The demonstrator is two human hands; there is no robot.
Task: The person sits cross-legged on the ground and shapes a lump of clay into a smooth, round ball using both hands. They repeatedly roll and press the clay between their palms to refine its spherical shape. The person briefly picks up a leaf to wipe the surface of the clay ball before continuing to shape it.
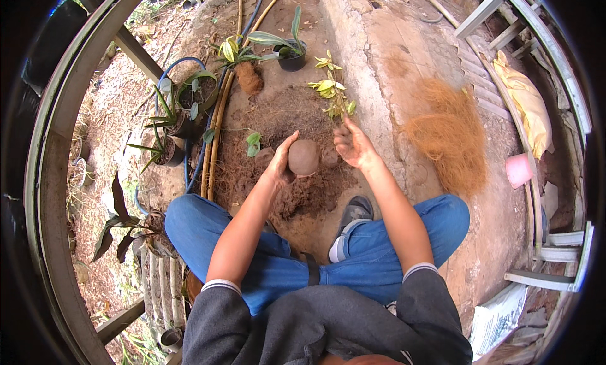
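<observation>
My left hand (282,163) is wrapped round the side of a smooth brown soil ball (303,157), held above a heap of loose dark soil (297,198). To its right, my right hand (353,144) pinches the lower end of a leafy cutting (331,92). The cutting has yellow-green leaves and points away from me. A gap separates it from the ball. Beside the left hand, a small green leaf (253,144) rests on the soil. Some brown lumps lie behind the ball, partly hidden by it.
Tangled orange-brown fibre (447,135) lies at the right. Farther off are a fibre-wrapped plant (249,78) and a plant in a black pot (291,57). Hoses (218,116) and potted plants (169,152) line the left. A pink container (519,170) stands near a yellowish sack (525,106).
</observation>
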